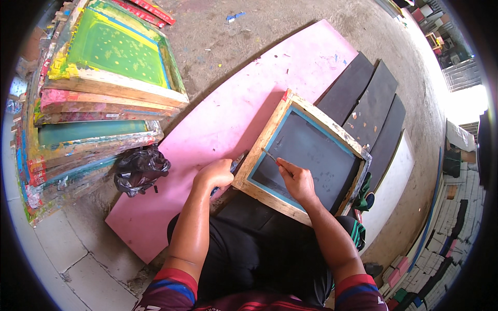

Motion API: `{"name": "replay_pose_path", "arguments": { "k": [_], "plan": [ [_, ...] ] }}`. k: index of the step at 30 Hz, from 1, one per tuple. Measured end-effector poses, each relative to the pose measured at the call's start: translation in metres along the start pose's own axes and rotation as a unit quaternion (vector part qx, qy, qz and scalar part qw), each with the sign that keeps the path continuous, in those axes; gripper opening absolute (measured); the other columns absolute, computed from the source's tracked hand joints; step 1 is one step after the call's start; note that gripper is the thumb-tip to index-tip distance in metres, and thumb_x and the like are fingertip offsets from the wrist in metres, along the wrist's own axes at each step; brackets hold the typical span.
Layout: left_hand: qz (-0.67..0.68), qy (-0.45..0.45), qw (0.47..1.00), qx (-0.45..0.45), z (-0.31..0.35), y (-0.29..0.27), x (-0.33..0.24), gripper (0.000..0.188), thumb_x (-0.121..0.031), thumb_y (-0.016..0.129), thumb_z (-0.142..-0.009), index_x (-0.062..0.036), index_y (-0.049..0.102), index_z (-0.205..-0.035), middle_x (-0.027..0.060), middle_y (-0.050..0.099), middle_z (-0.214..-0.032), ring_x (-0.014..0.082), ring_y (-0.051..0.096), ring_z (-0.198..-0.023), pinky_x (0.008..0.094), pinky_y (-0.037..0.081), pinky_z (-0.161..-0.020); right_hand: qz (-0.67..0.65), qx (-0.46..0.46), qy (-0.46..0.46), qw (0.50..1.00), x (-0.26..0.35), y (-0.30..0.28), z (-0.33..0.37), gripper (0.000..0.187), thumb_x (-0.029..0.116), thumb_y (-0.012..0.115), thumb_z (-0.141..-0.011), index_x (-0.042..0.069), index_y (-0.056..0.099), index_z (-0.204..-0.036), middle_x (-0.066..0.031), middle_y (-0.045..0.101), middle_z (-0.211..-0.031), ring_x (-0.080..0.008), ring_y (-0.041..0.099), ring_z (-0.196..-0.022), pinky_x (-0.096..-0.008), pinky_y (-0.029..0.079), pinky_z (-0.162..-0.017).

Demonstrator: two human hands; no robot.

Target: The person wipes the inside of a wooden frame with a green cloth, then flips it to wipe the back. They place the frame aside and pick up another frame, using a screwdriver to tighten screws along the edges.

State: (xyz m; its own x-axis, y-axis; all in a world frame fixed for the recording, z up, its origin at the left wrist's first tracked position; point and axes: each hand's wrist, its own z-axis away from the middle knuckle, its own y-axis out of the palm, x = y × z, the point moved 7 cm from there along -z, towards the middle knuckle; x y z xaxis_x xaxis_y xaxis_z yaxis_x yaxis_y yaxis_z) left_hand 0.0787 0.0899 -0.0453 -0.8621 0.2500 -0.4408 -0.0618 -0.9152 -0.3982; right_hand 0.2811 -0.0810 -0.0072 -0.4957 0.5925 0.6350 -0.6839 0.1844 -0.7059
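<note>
A wooden screen-printing frame [272, 205] with dark mesh and blue tape along its inner edges lies tilted across my lap. My right hand [298, 181] is closed over the mesh, pinching a thin, slender tool [270, 154] whose tip points at the frame's left rail. Beside that rail, my left hand [218, 175] is closed around a dark tool with blue parts [237, 161]; most of it is hidden by the fist, so its kind is unclear. The left fist is close to the rail, and I cannot tell whether it touches.
A stack of paint-stained screen frames [111, 85] stands at the left, a crumpled black plastic bag [141, 168] beside it. Under the frame lies a pink board [207, 124]. Dark panels [365, 109] and a white board [394, 181] lie at the right on the concrete floor [218, 46].
</note>
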Motion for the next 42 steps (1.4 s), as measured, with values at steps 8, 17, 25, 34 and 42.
{"name": "replay_pose_path", "arguments": {
  "k": [8, 17, 25, 34, 42],
  "plan": [
    [-0.003, 0.008, 1.000, 0.004, -0.002, 0.001, 0.001, 0.042, -0.001, 0.057, -0.077, 0.0074, 0.071, -0.115, 0.0322, 0.077, -0.108, 0.0434, 0.077, -0.109, 0.0526, 0.059, -0.095, -0.013, -0.001, 0.030, 0.999, -0.004, -0.001, 0.001, 0.032, 0.032, 0.070, -0.106, 0.022, 0.079, -0.135, -0.0126, 0.082, -0.117, -0.0355, 0.079, -0.107, -0.0439, 0.062, -0.094],
    [-0.017, 0.007, 1.000, 0.009, -0.008, 0.006, 0.004, 0.043, 0.001, 0.055, -0.078, 0.0061, 0.068, -0.118, 0.0288, 0.078, -0.102, 0.0388, 0.079, -0.095, 0.0511, 0.060, -0.086, 0.156, -0.041, -0.053, 0.985, 0.016, 0.006, 0.009, 0.032, 0.025, 0.073, -0.104, 0.019, 0.079, -0.135, -0.0163, 0.079, -0.091, -0.0380, 0.078, -0.083, -0.0476, 0.062, -0.076],
    [-0.004, 0.008, 1.000, 0.026, -0.007, 0.006, 0.003, 0.042, -0.001, 0.053, -0.081, 0.0043, 0.068, -0.120, 0.0263, 0.079, -0.098, 0.0355, 0.081, -0.087, 0.0501, 0.060, -0.080, -0.061, 0.011, 0.019, 0.998, -0.016, 0.017, -0.004, 0.034, 0.023, 0.073, -0.106, 0.012, 0.077, -0.138, -0.0204, 0.082, -0.102, -0.0290, 0.080, -0.085, -0.0410, 0.061, -0.078],
    [-0.019, 0.015, 1.000, 0.018, -0.015, 0.010, 0.012, 0.040, -0.001, 0.055, -0.081, 0.0046, 0.068, -0.118, 0.0256, 0.079, -0.096, 0.0350, 0.080, -0.086, 0.0481, 0.061, -0.078, -0.264, 0.057, 0.086, 0.959, -0.035, 0.029, -0.008, 0.036, 0.020, 0.071, -0.109, 0.003, 0.075, -0.141, 0.0033, 0.066, -0.085, -0.0063, 0.050, -0.068, -0.0265, 0.047, -0.064],
    [-0.012, 0.019, 1.000, -0.003, -0.005, 0.004, 0.002, 0.041, 0.000, 0.058, -0.074, 0.0069, 0.070, -0.113, 0.0310, 0.078, -0.103, 0.0438, 0.078, -0.103, 0.0520, 0.060, -0.091, -0.292, 0.073, 0.116, 0.946, -0.032, 0.030, -0.013, 0.035, 0.020, 0.069, -0.110, 0.003, 0.076, -0.140, 0.0000, 0.063, -0.083, -0.0060, 0.052, -0.071, -0.0260, 0.044, -0.059]
  ]
}}
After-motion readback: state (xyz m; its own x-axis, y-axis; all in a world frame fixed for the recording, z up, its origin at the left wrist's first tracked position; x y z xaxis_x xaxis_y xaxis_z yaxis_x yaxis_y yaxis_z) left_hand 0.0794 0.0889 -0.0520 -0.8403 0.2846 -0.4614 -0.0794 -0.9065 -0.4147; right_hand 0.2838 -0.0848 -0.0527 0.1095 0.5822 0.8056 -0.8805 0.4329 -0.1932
